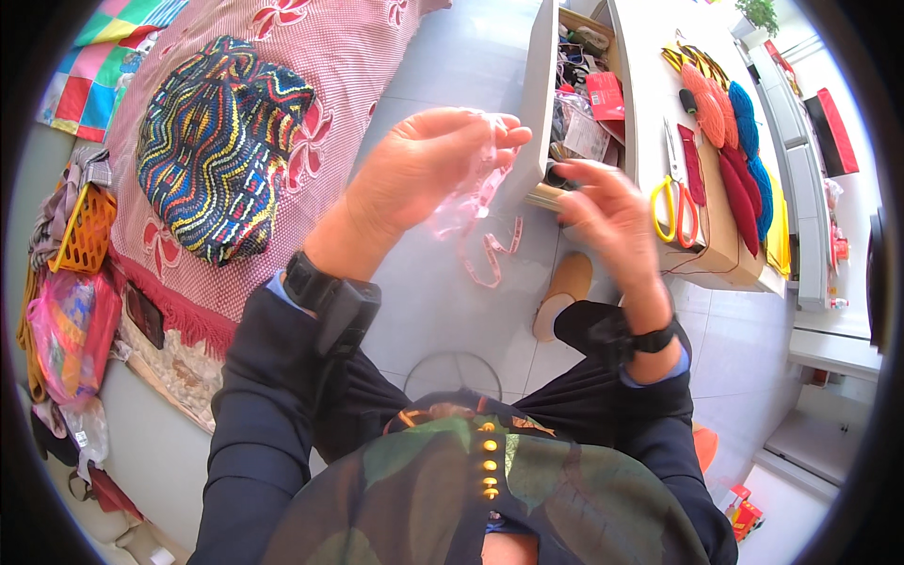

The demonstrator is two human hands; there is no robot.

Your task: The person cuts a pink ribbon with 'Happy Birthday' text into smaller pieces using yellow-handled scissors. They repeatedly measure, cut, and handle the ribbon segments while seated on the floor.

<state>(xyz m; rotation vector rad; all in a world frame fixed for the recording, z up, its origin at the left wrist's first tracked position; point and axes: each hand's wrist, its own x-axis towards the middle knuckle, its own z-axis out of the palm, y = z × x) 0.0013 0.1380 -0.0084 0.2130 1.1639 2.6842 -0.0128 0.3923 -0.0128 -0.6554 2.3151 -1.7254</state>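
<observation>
My left hand (431, 166) holds a crumpled clear plastic bag (455, 212) in the middle of the view, with its fingers curled around the top. A pinkish tape, apparently a measuring tape (492, 248), runs from the bag and dangles in a loop over the floor. To the right, my right hand (611, 219) is blurred, its fingers spread and holding nothing visible. It is beside the near end of an open drawer (538, 106) packed with small items, among them a red packet (605, 96).
On the white tabletop (646, 92) at right lie scissors (676, 191) with yellow and red handles, salmon yarn (703, 99), blue yarn (745, 127) and dark red yarn (738, 198). A patterned knitted bundle (219, 148) rests on the pink sofa cover (353, 56) at left.
</observation>
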